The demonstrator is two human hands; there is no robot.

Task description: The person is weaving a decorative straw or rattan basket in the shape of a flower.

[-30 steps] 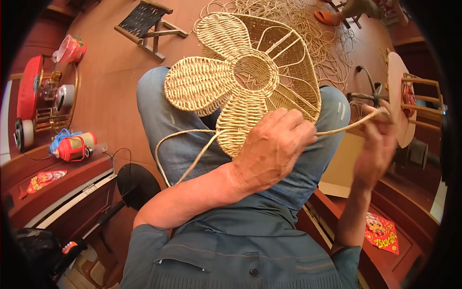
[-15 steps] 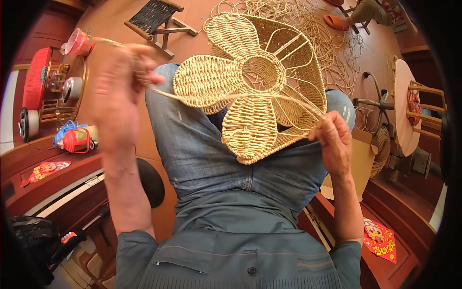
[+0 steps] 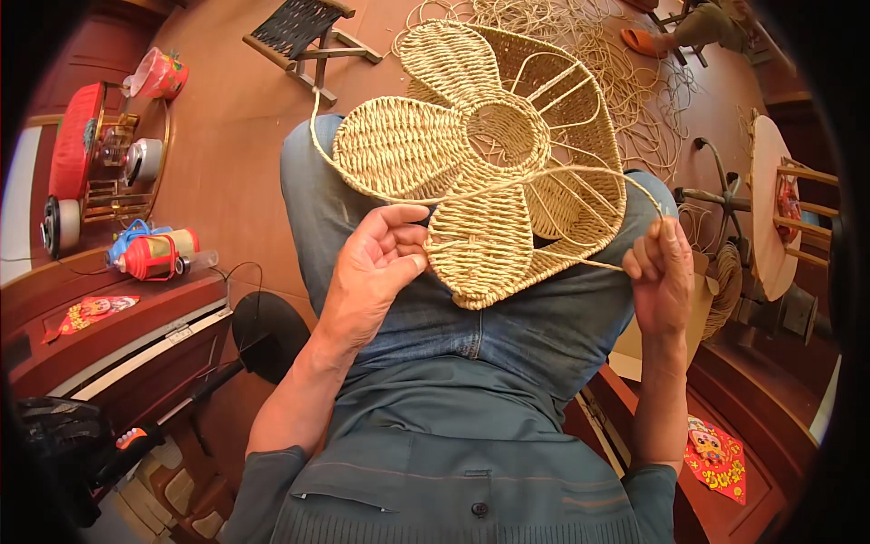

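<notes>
A woven straw-cord basket lies tilted across my thighs. Its front has petal-shaped woven panels around a round ring; on the right side, bare loops and spokes show without weave. Between thumb and fingers, my right hand pinches a strand of straw cord, to the right of the basket. From there the strand runs left across the lower petal, then hangs in a loose curve past the left petal. My left hand is beside the lower petal's left edge, thumb and index finger apart; whether its fingertips touch the petal I cannot tell.
Tangled cord spreads over the floor beyond the basket. A folding stool stands at the far left, a red bucket left of it. A cardboard box is by my right knee. Another person's orange slipper shows at the far right.
My left hand has let go of the cord and come down and right to the lower petal. My right hand has shifted slightly right. The cord's left part now hangs loose.
</notes>
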